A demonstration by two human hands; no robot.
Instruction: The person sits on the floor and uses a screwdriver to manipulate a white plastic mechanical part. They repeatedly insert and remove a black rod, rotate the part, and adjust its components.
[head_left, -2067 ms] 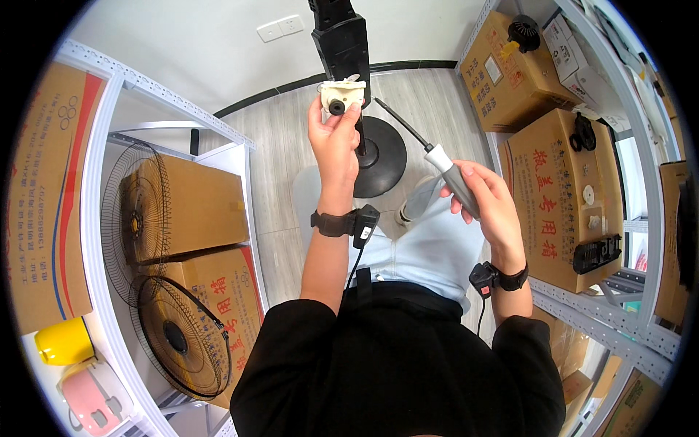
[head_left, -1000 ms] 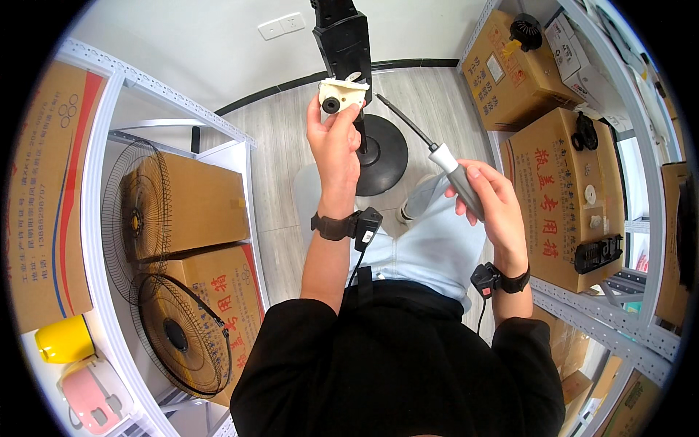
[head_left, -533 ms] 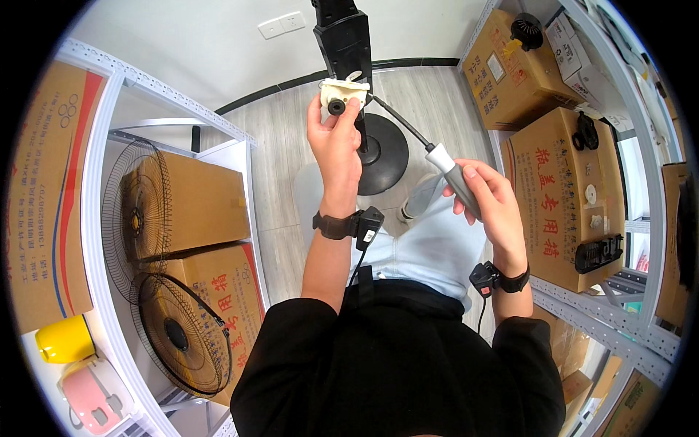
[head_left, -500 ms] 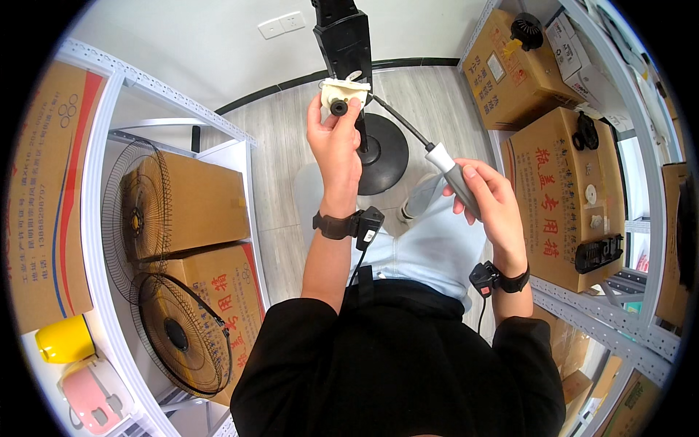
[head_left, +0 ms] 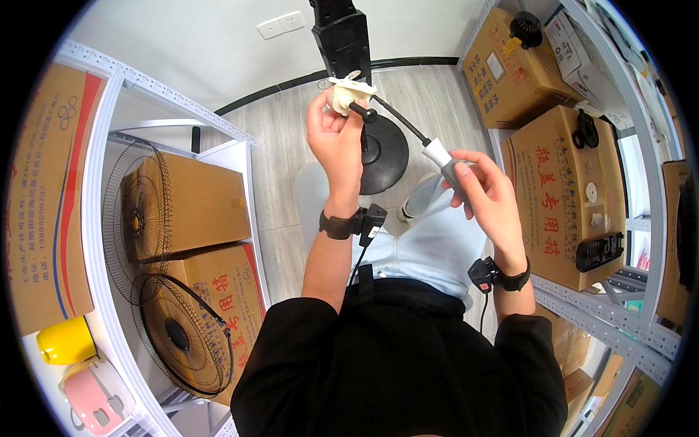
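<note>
My left hand (head_left: 336,149) is closed on a cream plastic part (head_left: 352,93), likely a piece of a fan, with a black stem (head_left: 362,112) sticking out toward me. In my right hand (head_left: 484,186) is a screwdriver (head_left: 435,151) with a grey and white handle, gripped between thumb and fingers. Its dark shaft slants up and left, and the tip meets the right side of the cream part; the exact contact is too small to make out. Just behind the part stands a black fan stand (head_left: 342,44) with a round base (head_left: 389,156) on the floor.
Wire fan grilles (head_left: 182,335) lean against cartons (head_left: 196,204) on the left shelf. A yellow container (head_left: 65,340) and a pink object (head_left: 93,399) sit at lower left. On the right, a carton (head_left: 564,189) bears small black and white parts, including a black tray-like piece (head_left: 600,253).
The cream part has turned in my left hand, so its black stem now points further right. My right-hand fingers have shifted up the screwdriver handle, and the handle has moved slightly left.
</note>
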